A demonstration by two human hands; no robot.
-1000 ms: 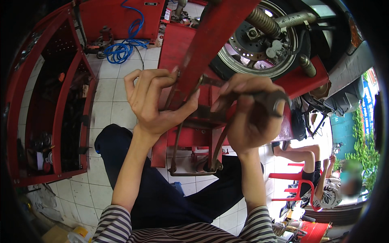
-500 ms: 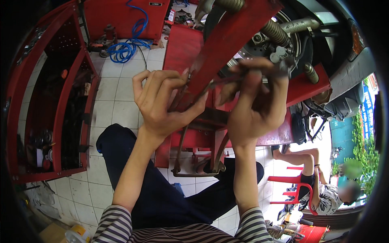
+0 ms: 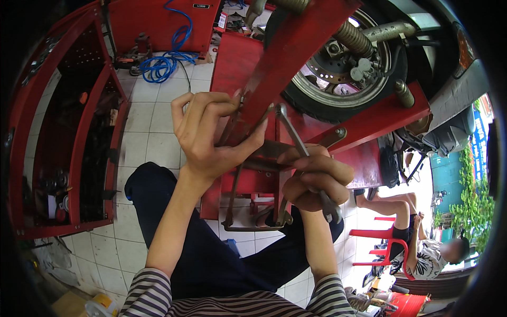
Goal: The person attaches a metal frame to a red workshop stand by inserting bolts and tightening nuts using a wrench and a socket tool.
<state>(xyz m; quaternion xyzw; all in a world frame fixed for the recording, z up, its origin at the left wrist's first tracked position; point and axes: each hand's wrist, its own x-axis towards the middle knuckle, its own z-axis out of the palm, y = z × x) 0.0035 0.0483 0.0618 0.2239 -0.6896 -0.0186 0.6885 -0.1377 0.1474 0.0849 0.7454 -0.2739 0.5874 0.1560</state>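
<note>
Head view. Wrench (image 3: 303, 156): long, grey metal, held slantwise, its upper end at the lower edge of a red metal beam (image 3: 296, 58), its lower end sticking out below the fist. Right hand (image 3: 314, 182): fingers curled tight around the wrench shaft. Left hand (image 3: 208, 134): fingers bent, thumb and fingertips gripping the beam's lower end, just beside the wrench head. Motorcycle wheel (image 3: 343, 68): black tyre, silver brake disc, standing on a red lift platform (image 3: 380, 116) behind the hands. Red tool cabinet (image 3: 68, 132): open, at left. Blue hose (image 3: 169, 58): coiled on the white tiled floor (image 3: 148, 132). Red plastic chair (image 3: 388, 251): lower right, beside a seated person (image 3: 422, 253).
</note>
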